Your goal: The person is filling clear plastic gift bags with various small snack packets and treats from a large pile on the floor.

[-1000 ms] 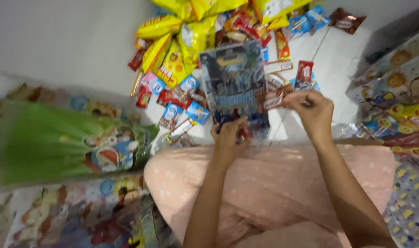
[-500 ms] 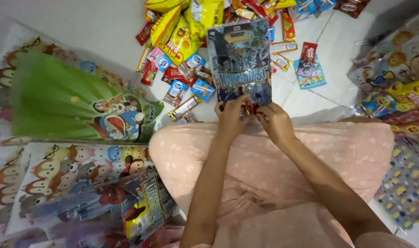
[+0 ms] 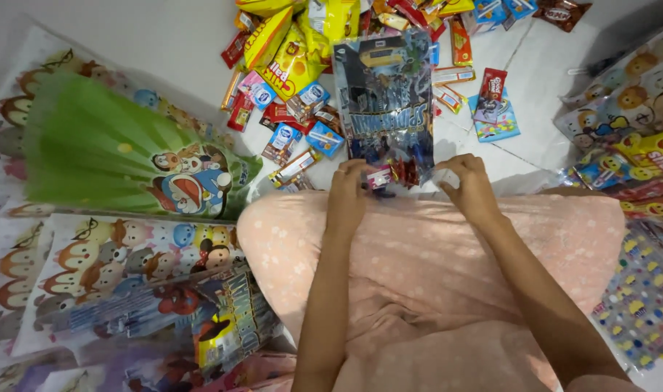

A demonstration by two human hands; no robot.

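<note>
Since half a second ago, the right hand [image 3: 471, 190] has slid sideways from the left hand [image 3: 348, 194], so the hands now sit apart at the open lower edge of a dark cartoon-printed gift bag [image 3: 386, 101]. Head view: each hand pinches one corner of that mouth, just above the pink-clad lap [image 3: 433, 254]. A few small sweets [image 3: 393, 174] already show inside, between the hands. Beyond the bag, a big snack pile [image 3: 302, 65] lies on the floor, unpacked. Left of the hands lie flat empty bags, one green [image 3: 114, 152].
</note>
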